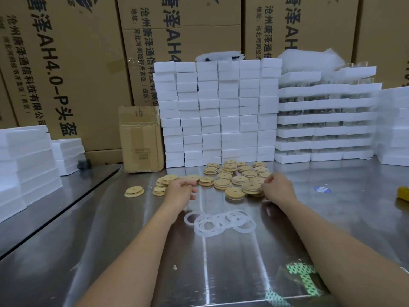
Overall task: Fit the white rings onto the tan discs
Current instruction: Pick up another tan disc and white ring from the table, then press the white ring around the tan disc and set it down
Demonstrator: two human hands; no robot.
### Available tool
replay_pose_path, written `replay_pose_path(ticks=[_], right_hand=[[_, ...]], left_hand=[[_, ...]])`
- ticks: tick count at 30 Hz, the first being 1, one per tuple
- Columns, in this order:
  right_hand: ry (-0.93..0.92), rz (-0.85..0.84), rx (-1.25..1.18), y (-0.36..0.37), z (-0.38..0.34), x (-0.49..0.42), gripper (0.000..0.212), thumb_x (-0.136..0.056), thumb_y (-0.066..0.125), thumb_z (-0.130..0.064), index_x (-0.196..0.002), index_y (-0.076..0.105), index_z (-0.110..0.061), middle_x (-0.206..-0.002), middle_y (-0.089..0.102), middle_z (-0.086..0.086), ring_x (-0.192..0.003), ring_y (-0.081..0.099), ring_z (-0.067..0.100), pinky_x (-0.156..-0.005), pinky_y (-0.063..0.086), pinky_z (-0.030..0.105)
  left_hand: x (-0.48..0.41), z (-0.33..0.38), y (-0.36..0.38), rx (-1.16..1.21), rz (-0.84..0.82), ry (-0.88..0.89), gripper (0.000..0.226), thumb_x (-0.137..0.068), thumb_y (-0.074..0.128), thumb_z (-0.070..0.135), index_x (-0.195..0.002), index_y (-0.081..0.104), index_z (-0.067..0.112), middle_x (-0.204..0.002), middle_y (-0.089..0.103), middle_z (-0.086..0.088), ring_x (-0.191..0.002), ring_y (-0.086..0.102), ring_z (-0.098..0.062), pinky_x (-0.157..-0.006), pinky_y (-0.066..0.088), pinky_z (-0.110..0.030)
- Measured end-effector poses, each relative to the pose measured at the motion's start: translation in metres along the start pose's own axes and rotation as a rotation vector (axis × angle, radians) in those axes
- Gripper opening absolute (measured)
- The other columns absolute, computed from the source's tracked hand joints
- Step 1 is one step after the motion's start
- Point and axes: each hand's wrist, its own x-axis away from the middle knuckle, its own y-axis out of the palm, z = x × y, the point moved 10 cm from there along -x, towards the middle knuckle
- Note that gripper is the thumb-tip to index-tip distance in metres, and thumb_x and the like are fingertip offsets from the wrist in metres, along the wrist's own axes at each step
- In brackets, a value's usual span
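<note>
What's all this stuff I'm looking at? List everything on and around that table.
tan discs: roughly thirty, tan, scattered and stacked mid-table
white rings: overlapping heap, count unclear, translucent white, nearer than the discs
table: one, shiny metal
foam blocks: many stacks, white, behind the discs and at both sides
small box: one, brown cardboard, left of the middle stacks
large cartons: several, brown, printed, along the back
sticker: one, blue and white, table's right
yellow object: one, right edge, cut off
clear bag: one, green-patterned, near edge
left hand: fingers curled, at the discs
right hand: fingers curled, at the discs
</note>
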Motion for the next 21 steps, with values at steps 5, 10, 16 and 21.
replay_pose_path(ticks=[5,10,16,21], right_hand=[[-0.045,0.024,0.037,0.002,-0.008,0.001,0.013,-0.088,0.054,-0.015,-0.089,0.066,-0.021,-0.098,0.071,0.007,-0.096,0.063,0.03,-0.083,0.052,0.037],[-0.267,-0.028,0.078,0.019,-0.039,0.016,0.009,-0.091,0.06,-0.022,-0.087,0.066,-0.027,-0.087,0.068,-0.005,-0.091,0.064,0.024,-0.078,0.05,0.035],[-0.571,-0.13,0.164,0.051,-0.08,0.055,0.01,-0.094,0.062,-0.025,-0.089,0.068,-0.031,-0.084,0.068,-0.014,-0.081,0.062,0.008,-0.071,0.053,0.036],[-0.688,-0.259,0.168,0.06,-0.096,0.069,0.009,-0.095,0.064,-0.029,-0.09,0.069,-0.033,-0.08,0.069,-0.016,-0.074,0.061,0.001,-0.069,0.052,0.028]], left_hand=[[-0.009,-0.006,-0.017,-0.2,0.13,0.093,0.032,-0.099,0.052,0.002,-0.099,0.076,0.022,-0.09,0.076,0.0,-0.083,0.069,-0.019,-0.067,0.048,-0.023],[-0.008,0.006,-0.001,-0.871,0.109,0.33,0.027,-0.103,0.054,0.018,-0.115,0.076,0.026,-0.115,0.066,0.01,-0.108,0.061,-0.017,-0.079,0.048,-0.034],[-0.035,0.03,0.048,-1.091,-0.023,0.486,0.035,-0.103,0.054,0.019,-0.136,0.065,0.023,-0.14,0.06,0.0,-0.134,0.049,-0.024,-0.108,0.044,-0.042],[-0.073,0.077,0.085,-0.89,-0.039,0.649,0.036,-0.101,0.054,0.014,-0.133,0.067,0.025,-0.142,0.062,0.003,-0.139,0.046,-0.022,-0.109,0.043,-0.045]])
